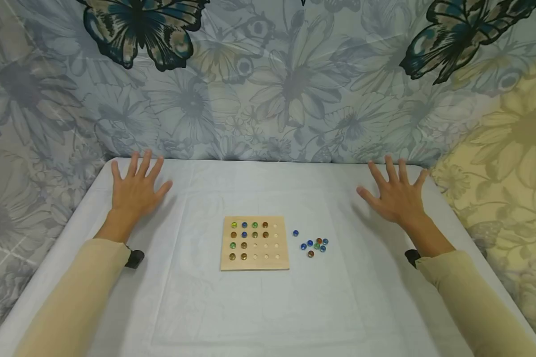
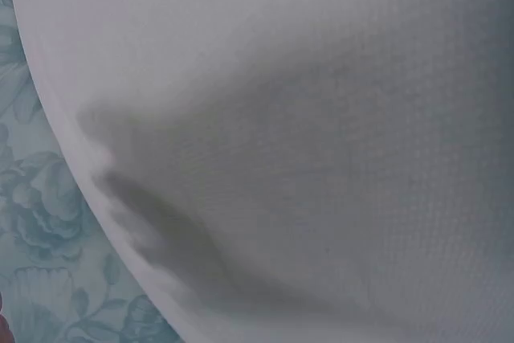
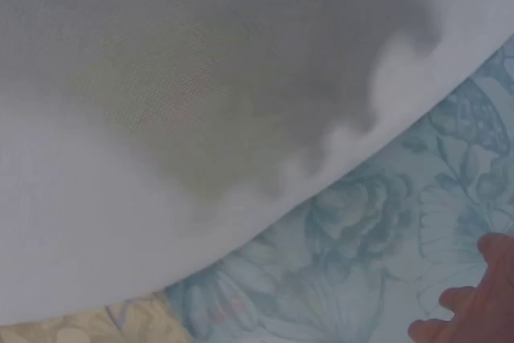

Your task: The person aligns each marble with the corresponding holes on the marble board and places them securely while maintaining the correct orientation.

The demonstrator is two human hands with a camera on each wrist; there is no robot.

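Over the white-covered counter [image 1: 205, 302], the left hand [image 1: 135, 192] is at ten o'clock from the wooden board [image 1: 260, 251], its grip released with fingers spread, and the right hand [image 1: 395, 197] is at two o'clock, its grip equally released and splayed. The board lies flat mid-counter, seated marbles [image 1: 244, 235] filling its holes except from about two round to six o'clock; loose marbles [image 1: 317, 246] lie near it at three o'clock

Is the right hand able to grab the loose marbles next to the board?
Probably yes: the right hand is spread, holds nothing, and only white cloth seems to lie between it and the loose marbles.
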